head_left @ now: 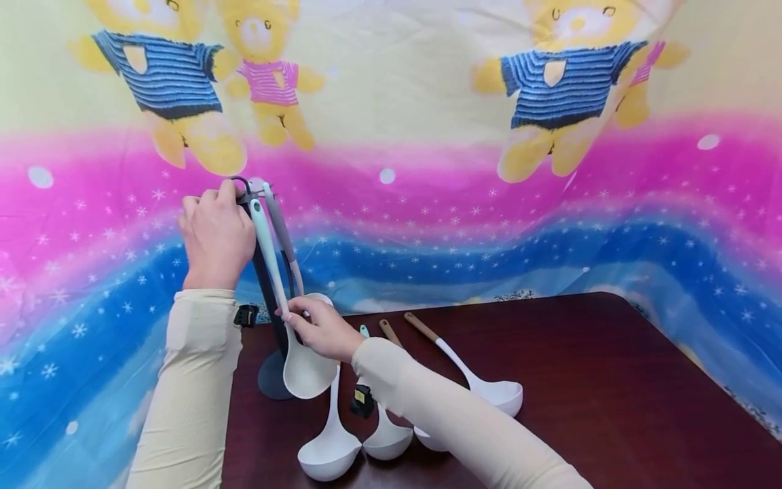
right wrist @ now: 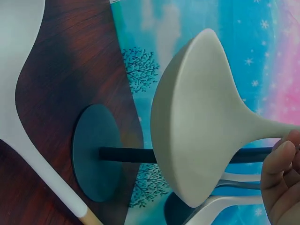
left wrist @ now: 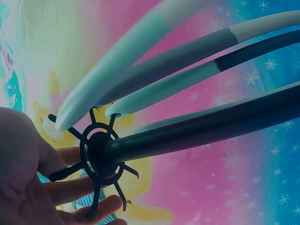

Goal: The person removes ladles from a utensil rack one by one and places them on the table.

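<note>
Nearest on the desk, that white, tan-handled ladle could take a knock if the one above drops. Right hand is pinching the neck of a cream ladle with a mint-green handle, bowl in front of the stand. Can't tell if it's properly hooked, so letting go early might drop it. Farther up, the left hand is curled round the top of the black, round-based hook stand; pulling sideways could tip it imo, handles being bunched together.
</note>
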`<action>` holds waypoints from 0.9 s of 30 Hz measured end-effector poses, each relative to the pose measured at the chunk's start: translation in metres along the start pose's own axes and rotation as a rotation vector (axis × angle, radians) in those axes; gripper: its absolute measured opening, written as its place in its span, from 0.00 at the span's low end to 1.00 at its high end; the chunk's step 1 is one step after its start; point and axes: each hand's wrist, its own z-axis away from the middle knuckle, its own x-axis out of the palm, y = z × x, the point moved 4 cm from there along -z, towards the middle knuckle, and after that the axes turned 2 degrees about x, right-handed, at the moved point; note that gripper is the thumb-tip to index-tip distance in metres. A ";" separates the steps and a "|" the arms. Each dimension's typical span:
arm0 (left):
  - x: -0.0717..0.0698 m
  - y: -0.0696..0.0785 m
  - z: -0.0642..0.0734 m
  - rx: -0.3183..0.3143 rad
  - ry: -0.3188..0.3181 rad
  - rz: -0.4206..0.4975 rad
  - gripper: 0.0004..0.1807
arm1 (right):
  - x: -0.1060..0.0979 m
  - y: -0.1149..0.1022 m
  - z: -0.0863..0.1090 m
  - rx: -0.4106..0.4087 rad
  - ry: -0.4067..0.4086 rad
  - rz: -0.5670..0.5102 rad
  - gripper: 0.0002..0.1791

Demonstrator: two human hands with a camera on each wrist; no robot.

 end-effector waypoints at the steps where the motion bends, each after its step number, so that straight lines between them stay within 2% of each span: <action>1: 0.000 0.000 0.000 0.002 0.000 0.003 0.21 | -0.001 -0.002 0.001 -0.015 0.011 0.024 0.17; 6: 0.000 0.001 0.000 0.003 0.002 0.006 0.21 | -0.008 -0.010 0.005 -0.058 0.041 0.094 0.15; 14: -0.003 -0.003 -0.003 0.005 -0.024 0.030 0.21 | -0.027 -0.020 0.017 -0.059 0.074 0.032 0.12; 20: -0.005 -0.007 -0.003 0.015 -0.034 0.071 0.20 | -0.053 -0.016 0.037 -0.033 0.102 0.023 0.13; 27: -0.004 -0.010 -0.003 0.016 -0.009 0.143 0.20 | -0.096 -0.010 0.069 -0.017 0.118 0.110 0.14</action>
